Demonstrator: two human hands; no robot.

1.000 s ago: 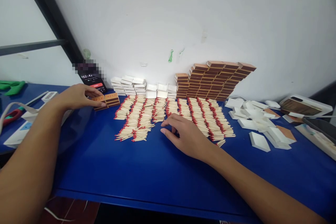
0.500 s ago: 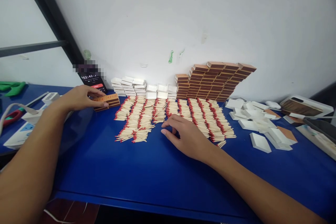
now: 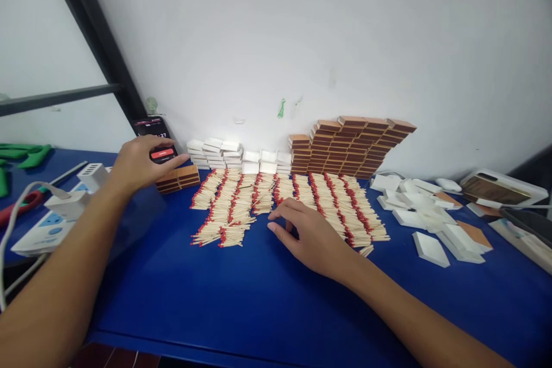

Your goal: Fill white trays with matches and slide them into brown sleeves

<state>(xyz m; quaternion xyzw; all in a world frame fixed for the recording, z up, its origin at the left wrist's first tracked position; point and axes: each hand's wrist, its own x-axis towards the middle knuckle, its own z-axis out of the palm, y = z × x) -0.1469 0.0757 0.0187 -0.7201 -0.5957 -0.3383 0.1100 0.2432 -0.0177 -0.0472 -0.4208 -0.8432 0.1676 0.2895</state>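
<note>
My left hand (image 3: 144,164) is just above and beside a small stack of brown matchboxes (image 3: 179,179). Its thumb and fingers are apart with nothing between them. My right hand (image 3: 304,233) is at the front edge of the spread matches (image 3: 235,198), fingers loosely bent, a gap between thumb and forefinger. It holds nothing that I can see. The matches lie in several rows with red heads, partly hidden by the right hand. Behind them, white matchbox trays (image 3: 215,152) are stacked at the left, and a tall stepped stack of brown matchboxes (image 3: 345,146) leans near the wall.
A phone (image 3: 163,149) with a lit screen props at the back left. A power strip (image 3: 47,227) with plugs and cables lies on the left, near green-handled tools (image 3: 37,156). Loose white trays (image 3: 431,248) and a phone case (image 3: 502,187) are on the right of the blue table (image 3: 241,299).
My left hand has let go of the matchbox stack and lifted slightly, its thumb now extended. The right hand keeps its pose by the matches. The camera view has tilted up slightly.
</note>
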